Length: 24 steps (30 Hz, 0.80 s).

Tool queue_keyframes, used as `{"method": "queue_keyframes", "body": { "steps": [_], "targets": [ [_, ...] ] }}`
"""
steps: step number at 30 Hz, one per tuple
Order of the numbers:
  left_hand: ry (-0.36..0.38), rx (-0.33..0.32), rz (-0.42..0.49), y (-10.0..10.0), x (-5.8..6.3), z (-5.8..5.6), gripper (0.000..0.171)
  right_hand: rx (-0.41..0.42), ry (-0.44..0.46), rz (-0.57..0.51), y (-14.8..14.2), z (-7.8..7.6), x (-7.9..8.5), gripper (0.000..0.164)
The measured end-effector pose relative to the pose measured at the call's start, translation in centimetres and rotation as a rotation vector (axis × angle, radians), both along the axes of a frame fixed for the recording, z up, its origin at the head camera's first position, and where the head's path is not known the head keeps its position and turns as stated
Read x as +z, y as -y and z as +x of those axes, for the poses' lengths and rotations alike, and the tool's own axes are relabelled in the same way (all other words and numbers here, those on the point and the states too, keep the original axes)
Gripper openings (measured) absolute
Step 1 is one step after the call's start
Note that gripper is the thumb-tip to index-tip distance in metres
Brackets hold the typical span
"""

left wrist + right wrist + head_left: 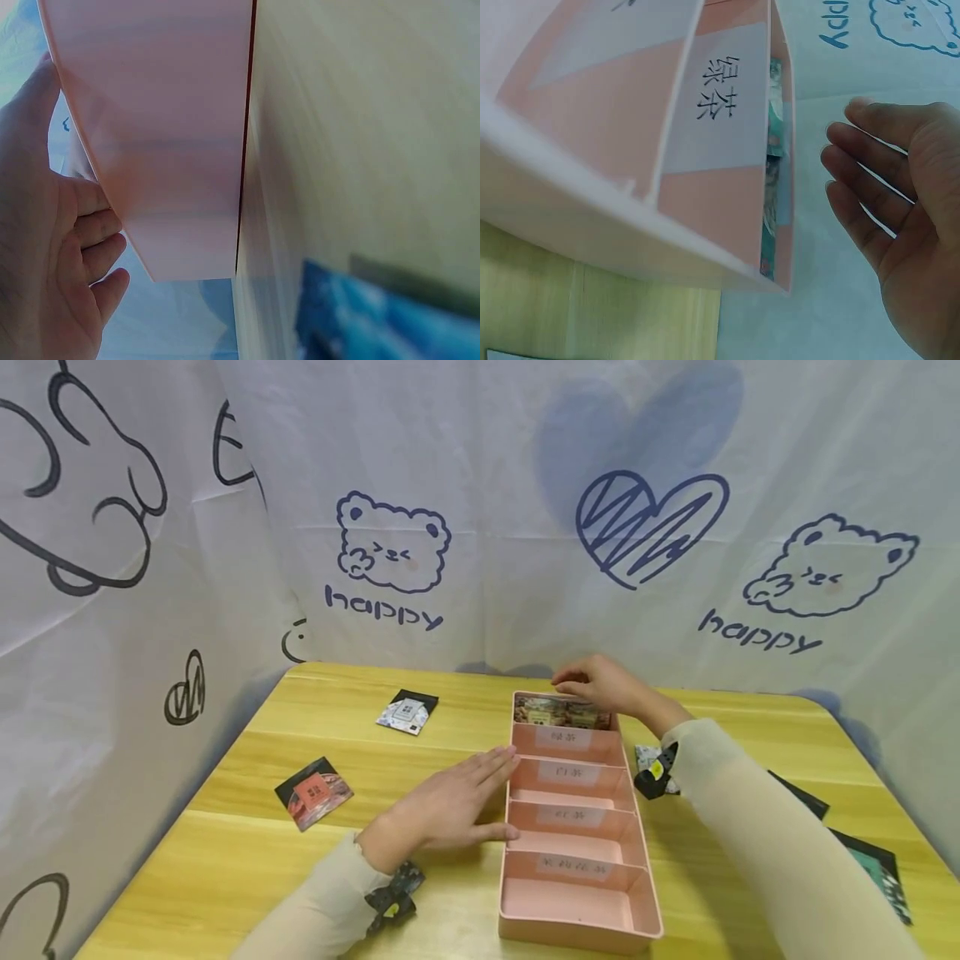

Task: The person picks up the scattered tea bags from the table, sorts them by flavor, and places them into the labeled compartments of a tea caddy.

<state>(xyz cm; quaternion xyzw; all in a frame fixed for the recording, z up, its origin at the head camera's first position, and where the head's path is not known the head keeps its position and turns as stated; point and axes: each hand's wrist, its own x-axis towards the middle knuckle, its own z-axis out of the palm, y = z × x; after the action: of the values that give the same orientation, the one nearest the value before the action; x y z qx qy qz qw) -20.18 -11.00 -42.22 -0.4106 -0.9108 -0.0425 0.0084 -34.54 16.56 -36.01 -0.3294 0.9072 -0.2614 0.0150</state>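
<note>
Head view shows me the pink box (pixel 573 937) on the table (pixel 225 843), at 5 o'clock from the centre. At its 9 o'clock side the left grip (pixel 457 797) is spread and touches it, probably for keeping it steady. The right grip (pixel 602 685), loosely curved and pinching nothing, is near the 12 o'clock end, where packets (pixel 538 712) stand behind a labelled divider (pixel 531 742), which seems to hold them upright.

Left hand (pixel 454 802) against pink box (pixel 573 906)
</note>
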Motion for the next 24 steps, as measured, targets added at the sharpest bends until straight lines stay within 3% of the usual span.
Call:
{"method": "queue_keyframes", "body": {
  "steps": [10,17,24],
  "targets": [
    [-0.007,-0.002,0.000,0.0,-0.1,0.0,0.098,-0.098,0.073,-0.076,-2.2,1.3,0.2,0.032],
    [-0.009,-0.004,0.004,0.0,0.0,-0.1,0.098,-0.114,0.089,-0.143,-3.9,2.3,-0.3,0.036],
    [-0.016,-0.009,0.005,0.0,-0.1,0.0,0.098,-0.177,0.100,-0.137,-5.7,2.9,-1.0,0.038]
  ]
}}
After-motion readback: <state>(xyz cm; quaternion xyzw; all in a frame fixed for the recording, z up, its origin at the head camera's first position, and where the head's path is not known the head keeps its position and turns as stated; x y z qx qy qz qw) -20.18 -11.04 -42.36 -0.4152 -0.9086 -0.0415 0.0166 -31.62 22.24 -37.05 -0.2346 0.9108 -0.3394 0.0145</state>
